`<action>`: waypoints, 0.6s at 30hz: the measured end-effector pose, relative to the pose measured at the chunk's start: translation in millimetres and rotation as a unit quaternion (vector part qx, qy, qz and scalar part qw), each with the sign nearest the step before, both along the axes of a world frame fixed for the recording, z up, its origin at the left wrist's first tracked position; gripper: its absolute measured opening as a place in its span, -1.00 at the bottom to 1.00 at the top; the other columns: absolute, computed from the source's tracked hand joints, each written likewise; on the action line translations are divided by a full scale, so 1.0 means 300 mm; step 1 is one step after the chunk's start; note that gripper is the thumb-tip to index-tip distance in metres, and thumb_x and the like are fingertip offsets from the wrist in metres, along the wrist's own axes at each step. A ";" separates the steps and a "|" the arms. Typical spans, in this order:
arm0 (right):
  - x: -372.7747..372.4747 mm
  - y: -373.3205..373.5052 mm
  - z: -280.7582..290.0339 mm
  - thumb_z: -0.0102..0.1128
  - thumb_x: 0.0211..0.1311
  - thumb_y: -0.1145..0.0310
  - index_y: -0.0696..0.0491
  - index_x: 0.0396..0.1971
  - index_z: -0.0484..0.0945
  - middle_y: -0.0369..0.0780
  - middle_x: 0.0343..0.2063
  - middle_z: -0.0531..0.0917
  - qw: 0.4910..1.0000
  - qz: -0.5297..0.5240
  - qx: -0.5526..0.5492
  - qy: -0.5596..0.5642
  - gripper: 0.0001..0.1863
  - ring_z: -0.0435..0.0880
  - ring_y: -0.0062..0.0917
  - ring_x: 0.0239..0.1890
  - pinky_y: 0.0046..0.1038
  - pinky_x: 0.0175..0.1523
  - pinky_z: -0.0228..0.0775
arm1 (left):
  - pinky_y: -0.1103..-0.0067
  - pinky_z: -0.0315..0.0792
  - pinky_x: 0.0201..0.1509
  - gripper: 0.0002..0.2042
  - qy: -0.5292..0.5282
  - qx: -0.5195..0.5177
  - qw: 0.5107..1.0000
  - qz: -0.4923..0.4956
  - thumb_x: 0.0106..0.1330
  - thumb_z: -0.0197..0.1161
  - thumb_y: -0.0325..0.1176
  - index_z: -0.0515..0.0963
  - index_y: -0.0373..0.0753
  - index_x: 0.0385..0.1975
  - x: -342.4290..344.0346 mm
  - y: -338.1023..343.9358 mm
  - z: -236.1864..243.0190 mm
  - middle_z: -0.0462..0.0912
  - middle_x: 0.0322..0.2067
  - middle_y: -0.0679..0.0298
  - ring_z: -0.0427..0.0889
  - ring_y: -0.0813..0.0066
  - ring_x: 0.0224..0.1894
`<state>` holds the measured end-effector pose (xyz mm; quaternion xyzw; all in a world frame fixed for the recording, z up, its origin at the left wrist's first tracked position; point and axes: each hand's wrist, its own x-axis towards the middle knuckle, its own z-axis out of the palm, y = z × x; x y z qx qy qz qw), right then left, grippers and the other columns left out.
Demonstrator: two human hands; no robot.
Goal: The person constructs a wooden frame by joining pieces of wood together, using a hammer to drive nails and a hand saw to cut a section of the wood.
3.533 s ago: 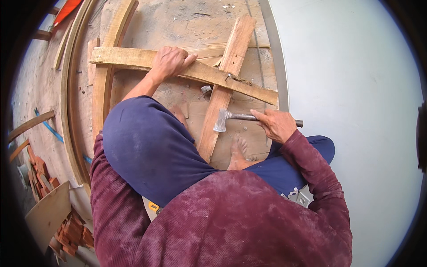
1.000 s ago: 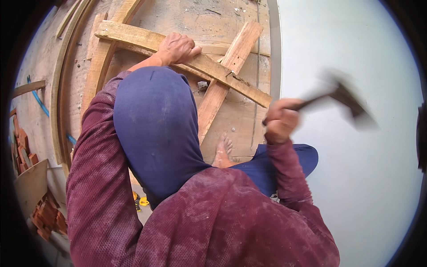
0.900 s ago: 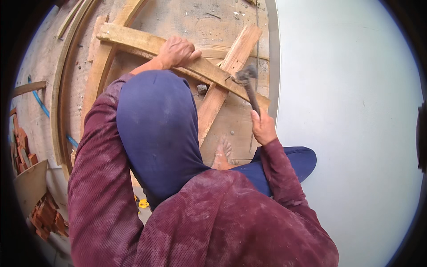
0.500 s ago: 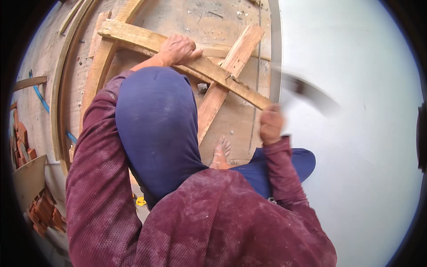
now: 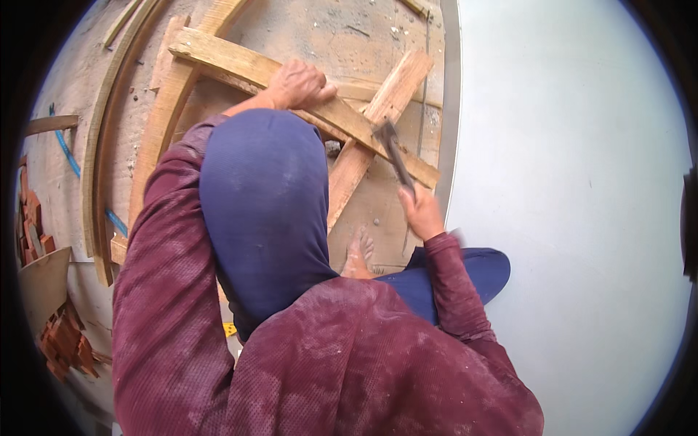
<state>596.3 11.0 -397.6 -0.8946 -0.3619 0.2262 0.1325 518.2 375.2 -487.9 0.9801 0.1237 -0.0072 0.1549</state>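
Note:
A long wooden board (image 5: 233, 64) slants from the upper left down to the right, in front of my knees. My left hand (image 5: 299, 86) is closed over its middle, fingers curled across the wood. In my right hand (image 5: 422, 213) is a hammer (image 5: 396, 156), gripped by its dark handle. Its head is at the board's upper face, close to where a second plank (image 5: 400, 86) crosses underneath; whether it touches the wood I cannot tell. My bare foot (image 5: 358, 254) rests on the floor below the crossing.
A pale flat panel (image 5: 567, 218) with a raised edge spans the right side. Further lengths of timber (image 5: 160, 131) lie to the left, with a blue hose (image 5: 67, 152) among them. Broken red bricks (image 5: 67, 341) are piled at the far left. Grit and debris dot the floor (image 5: 327, 36).
The hammer has swung left and down from above the pale panel onto the board. My right hand has shifted left with it; my left hand keeps its hold on the board.

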 end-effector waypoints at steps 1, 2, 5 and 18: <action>-0.039 0.012 0.033 0.11 0.27 0.21 0.14 -0.25 0.51 0.11 -0.43 0.56 0.999 -0.005 0.029 0.017 -0.73 0.59 0.01 -0.31 -0.16 -0.22 0.39 | 0.31 0.43 -0.42 -0.45 0.004 -0.016 1.000 0.026 0.31 -0.11 0.03 0.58 -0.28 -0.71 -0.017 0.003 -0.023 0.56 -0.69 0.06 0.56 0.16 -0.60; -0.048 0.063 0.099 0.11 0.27 0.21 0.14 -0.22 0.52 0.13 -0.40 0.56 0.997 -0.004 0.065 0.029 -0.71 0.60 0.02 -0.27 -0.17 -0.20 0.39 | 0.31 0.43 -0.42 -0.45 -0.002 0.000 0.999 0.038 0.31 -0.11 0.03 0.58 -0.28 -0.71 -0.010 0.055 -0.006 0.56 -0.69 0.06 0.56 0.16 -0.60; -0.020 0.240 0.345 -0.01 0.35 0.09 0.14 -0.36 0.43 -0.17 -0.60 0.47 0.958 -0.007 0.286 0.036 -0.64 0.42 -0.40 -0.60 -0.47 -0.51 0.24 | 0.29 0.44 -0.37 -0.46 -0.002 -0.027 0.999 0.019 0.30 -0.10 0.03 0.59 -0.28 -0.70 -0.066 0.029 -0.031 0.58 -0.66 0.03 0.58 0.13 -0.56; 0.008 0.151 0.241 0.05 0.34 0.31 0.17 -0.29 0.48 -0.04 -0.57 0.56 0.990 0.037 0.115 -0.069 -0.79 0.55 -0.30 -0.55 -0.30 -0.43 0.35 | 0.30 0.43 -0.39 -0.45 -0.050 0.004 0.999 0.015 0.32 -0.09 0.05 0.59 -0.26 -0.71 -0.087 -0.010 -0.061 0.60 -0.65 0.07 0.59 0.20 -0.56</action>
